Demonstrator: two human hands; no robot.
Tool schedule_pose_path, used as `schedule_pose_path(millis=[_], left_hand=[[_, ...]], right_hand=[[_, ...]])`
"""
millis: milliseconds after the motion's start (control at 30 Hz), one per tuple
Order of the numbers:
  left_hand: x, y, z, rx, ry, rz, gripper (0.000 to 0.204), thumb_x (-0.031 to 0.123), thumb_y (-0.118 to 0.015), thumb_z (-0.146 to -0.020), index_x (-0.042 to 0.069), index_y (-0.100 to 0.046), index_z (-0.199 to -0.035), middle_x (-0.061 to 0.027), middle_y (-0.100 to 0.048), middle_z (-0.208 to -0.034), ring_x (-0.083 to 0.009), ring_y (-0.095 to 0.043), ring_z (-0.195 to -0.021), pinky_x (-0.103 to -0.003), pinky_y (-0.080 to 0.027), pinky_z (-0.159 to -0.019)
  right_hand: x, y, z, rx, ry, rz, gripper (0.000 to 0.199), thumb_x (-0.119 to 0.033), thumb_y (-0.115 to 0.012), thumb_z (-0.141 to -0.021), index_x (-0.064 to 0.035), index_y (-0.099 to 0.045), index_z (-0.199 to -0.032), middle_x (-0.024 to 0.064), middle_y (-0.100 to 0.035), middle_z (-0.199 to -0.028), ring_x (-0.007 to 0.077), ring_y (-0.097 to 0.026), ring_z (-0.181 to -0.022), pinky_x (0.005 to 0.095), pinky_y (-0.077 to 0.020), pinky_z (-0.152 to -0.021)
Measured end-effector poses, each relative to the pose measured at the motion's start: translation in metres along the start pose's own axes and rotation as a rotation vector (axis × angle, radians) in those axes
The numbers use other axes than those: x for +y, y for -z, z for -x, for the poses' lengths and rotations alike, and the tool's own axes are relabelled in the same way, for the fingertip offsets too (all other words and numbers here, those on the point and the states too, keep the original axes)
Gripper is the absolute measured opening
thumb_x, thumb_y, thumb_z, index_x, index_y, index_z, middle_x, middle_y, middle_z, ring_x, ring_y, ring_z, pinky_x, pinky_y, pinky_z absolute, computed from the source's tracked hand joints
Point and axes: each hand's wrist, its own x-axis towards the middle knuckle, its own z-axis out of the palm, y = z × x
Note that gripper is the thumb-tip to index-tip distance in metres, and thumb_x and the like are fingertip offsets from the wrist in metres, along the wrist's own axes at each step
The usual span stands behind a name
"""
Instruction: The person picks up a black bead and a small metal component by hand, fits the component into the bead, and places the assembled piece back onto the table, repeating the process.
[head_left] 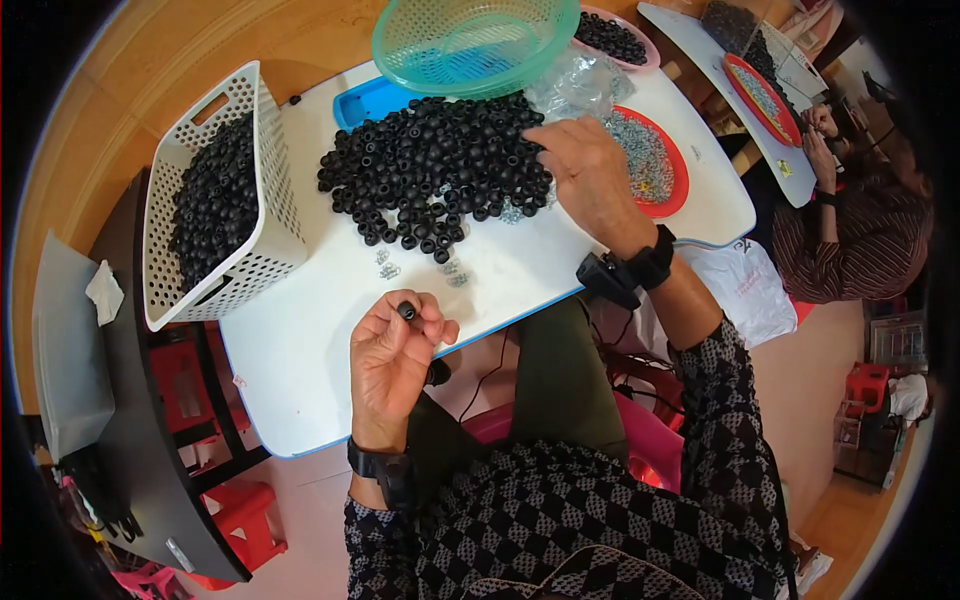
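In front of my body, my left hand [392,350] is closed, pinching a small black ball-shaped piece with a hole [407,310] between thumb and fingers. My right hand [588,165] reaches over the right edge of a pile of black ball-shaped pieces [430,160] on the white table [330,350]. Its fingers stretch leftward at the pile, and no piece shows in them. Small silvery springs [455,272] lie loose in little groups at the pile's near side. A red dish [683,180] full of springs is just right of my right hand, partly covered by it.
A white perforated basket [285,200] full of black pieces stands at the left. Behind the pile are a green colander [390,60], a blue tray [350,105], a clear plastic bag [575,85] and a pink bowl [652,50]. Another person [850,230] works at a table at right.
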Motion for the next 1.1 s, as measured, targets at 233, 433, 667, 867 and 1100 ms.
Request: schedule_pose_path(millis=[233, 433, 667, 867, 1100], left_hand=[[-0.009, 0.0, -0.009, -0.023, 0.0, -0.008, 0.024, 0.023, -0.078, -0.11, 0.002, -0.068, -0.117, -0.0124, -0.069, -0.117, -0.0232, -0.06, -0.099, -0.044, -0.047, -0.092], [-0.005, -0.005, -0.01, -0.011, -0.012, -0.014, 0.024, 0.022, -0.076, -0.112, 0.001, -0.068, -0.119, -0.0125, -0.068, -0.116, -0.0231, -0.06, -0.099, -0.045, -0.047, -0.091], [0.004, -0.005, -0.008, -0.02, -0.015, -0.024, 0.028, 0.024, -0.075, -0.113, -0.002, -0.068, -0.123, -0.0131, -0.068, -0.115, -0.0238, -0.06, -0.097, -0.047, -0.048, -0.09], [0.015, -0.005, -0.004, -0.003, -0.023, -0.019, 0.028, 0.024, -0.074, -0.113, -0.002, -0.068, -0.122, -0.0144, -0.069, -0.113, -0.0241, -0.06, -0.096, -0.047, -0.048, -0.091], [0.032, 0.003, -0.001, 0.006, -0.014, -0.009, 0.027, 0.023, -0.073, -0.114, -0.003, -0.069, -0.121, -0.0159, -0.07, -0.113, -0.0247, -0.061, -0.095, -0.049, -0.049, -0.093]], right_hand=[[0.009, -0.016, -0.017, -0.119, 0.119, 0.004, 0.053, 0.014, -0.075, -0.085, -0.0108, -0.085, -0.131, 0.0148, -0.076, -0.131, 0.0356, -0.067, -0.113, 0.046, -0.0597, -0.095], [0.014, -0.009, -0.011, -0.228, 0.113, 0.061, 0.052, 0.017, -0.072, -0.081, -0.0073, -0.086, -0.125, 0.0146, -0.077, -0.128, 0.035, -0.067, -0.112, 0.045, -0.0595, -0.094], [0.007, -0.011, -0.046, -0.105, 0.127, -0.01, 0.052, 0.02, -0.069, -0.08, -0.0024, -0.083, -0.124, 0.0141, -0.079, -0.123, 0.036, -0.068, -0.108, 0.0457, -0.0594, -0.096], [-0.02, -0.044, -0.077, -0.322, 0.197, 0.115, 0.063, 0.012, -0.07, -0.082, -0.0041, -0.072, -0.143, 0.0128, -0.072, -0.142, 0.0368, -0.064, -0.121, 0.0473, -0.0594, -0.099], [-0.059, -0.081, -0.098, -0.378, 0.233, 0.216, 0.063, 0.008, -0.073, -0.083, -0.0034, -0.068, -0.145, 0.015, -0.068, -0.133, 0.0387, -0.063, -0.123, 0.0496, -0.0559, -0.104]])
